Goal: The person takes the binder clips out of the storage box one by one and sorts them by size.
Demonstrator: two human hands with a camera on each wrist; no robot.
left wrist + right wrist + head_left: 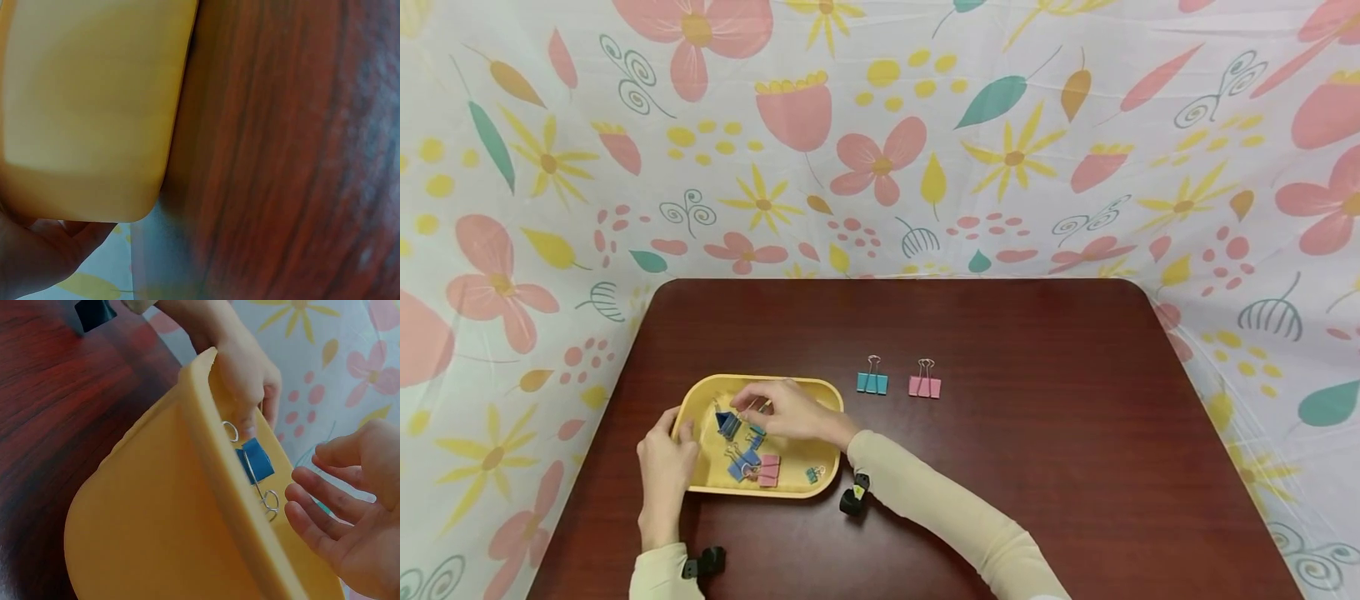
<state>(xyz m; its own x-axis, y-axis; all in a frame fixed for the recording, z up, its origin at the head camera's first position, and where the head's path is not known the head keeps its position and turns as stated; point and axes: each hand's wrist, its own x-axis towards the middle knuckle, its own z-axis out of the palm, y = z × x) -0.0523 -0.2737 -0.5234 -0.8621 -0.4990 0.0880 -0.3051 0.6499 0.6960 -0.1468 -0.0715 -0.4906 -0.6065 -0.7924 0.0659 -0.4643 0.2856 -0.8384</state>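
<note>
Gripping the yellow tray (760,493) at its left end, the left hand (667,460) has its thumb inside. Over the tray, fingers parted and loosely bent, the right hand (793,412) is near a dark blue binder clip (727,425) inside. Right of the tray lie a teal clip (872,383) and a pink clip (924,387).

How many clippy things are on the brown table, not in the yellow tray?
2: a teal clip right of the yellow tray, and a pink clip right of that. Others could hide under the right sleeve.
</note>
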